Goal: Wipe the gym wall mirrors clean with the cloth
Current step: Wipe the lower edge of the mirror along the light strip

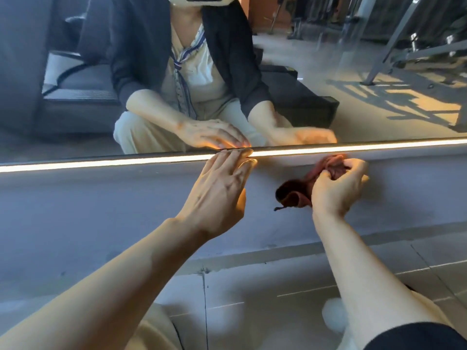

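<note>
The wall mirror (63, 117) fills the upper half of the head view and ends at a lit strip (101, 163) along its bottom edge. My left hand (222, 188) lies flat with straight fingers, its fingertips touching the strip at the mirror's lower edge. My right hand (338, 188) grips a bunched dark red cloth (295, 193) just below the strip, against the grey wall; part of the cloth hangs out to the left of the hand. The mirror reflects both hands and a crouching person.
Below the mirror runs a grey wall band (101, 210), then a tiled floor (252, 286). My knees in light trousers (156, 332) are at the bottom edge. Gym machine frames (394, 46) and a sunlit floor show in the reflection at the right.
</note>
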The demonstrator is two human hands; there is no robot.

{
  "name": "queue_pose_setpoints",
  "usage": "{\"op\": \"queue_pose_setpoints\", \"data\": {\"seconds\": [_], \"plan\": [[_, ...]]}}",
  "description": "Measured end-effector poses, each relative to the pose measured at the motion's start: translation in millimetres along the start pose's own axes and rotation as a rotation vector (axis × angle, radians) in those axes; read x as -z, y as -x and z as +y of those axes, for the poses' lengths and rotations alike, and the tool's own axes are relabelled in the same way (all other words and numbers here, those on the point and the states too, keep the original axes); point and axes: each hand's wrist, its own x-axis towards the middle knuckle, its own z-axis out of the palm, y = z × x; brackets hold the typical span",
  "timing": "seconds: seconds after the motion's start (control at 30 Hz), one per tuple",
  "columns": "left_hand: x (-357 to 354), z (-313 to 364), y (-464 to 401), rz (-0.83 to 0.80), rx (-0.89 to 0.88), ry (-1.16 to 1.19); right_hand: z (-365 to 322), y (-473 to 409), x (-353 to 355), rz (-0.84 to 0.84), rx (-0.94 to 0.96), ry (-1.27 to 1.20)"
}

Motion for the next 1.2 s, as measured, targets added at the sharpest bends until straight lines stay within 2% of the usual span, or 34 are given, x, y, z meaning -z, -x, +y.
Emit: {"op": "queue_pose_setpoints", "data": {"seconds": [0.1, 0.17, 0.3, 0.4, 0.5, 0.57, 0.63, 0.7, 0.73, 0.87, 0.97, 1.0, 1.07, 1.17, 1.2], "plan": [[3, -6, 6, 0.022, 0.018, 0.004, -6, 36, -13, -0.234, 0.16, 0.062], [5, -5, 6, 0.029, 0.03, 0.024, -18, 52, -20, -0.286, 0.191, 0.045], [8, 3, -1, 0.031, 0.067, 0.088, -48, 30, -12, -0.152, 0.153, 0.03], [8, 9, -2, 0.025, 0.068, 0.077, -52, -4, -3, 0.037, 0.077, 0.005], [5, 10, -1, 0.042, 0.058, 0.072, -47, -3, -12, 0.051, -0.049, 0.085], [2, 9, -1, 0.042, 0.063, 0.058, -46, 23, -22, -0.054, 0.049, 0.074], [1, 10, -1, 0.049, 0.084, 0.058, -50, 46, -26, -0.254, 0.188, 0.005], [3, 12, -1, 0.042, 0.095, 0.075, -52, 50, -22, -0.412, 0.233, -0.023], [5, 13, 0, 0.026, 0.097, 0.072, -53, 46, -18, -0.403, 0.22, -0.031], [14, 24, -9, 0.018, 0.141, 0.046, -54, 7, 0, -0.109, 0.044, -0.063], [15, 28, -7, 0.077, 0.069, 0.046, -48, -7, 1, -0.056, -0.094, 0.003], [12, 24, -3, 0.095, 0.057, 0.057, -48, -1, -3, -0.059, -0.072, 0.027], [14, 11, 8, 0.126, 0.092, 0.085, -53, 29, -13, -0.136, 0.1, 0.0], [23, -5, 9, 0.21, 0.058, 0.069, -60, 69, -23, -0.437, 0.321, -0.031], [28, -9, 9, 0.242, 0.061, 0.084, -63, 71, -22, -0.463, 0.338, -0.049]]}}
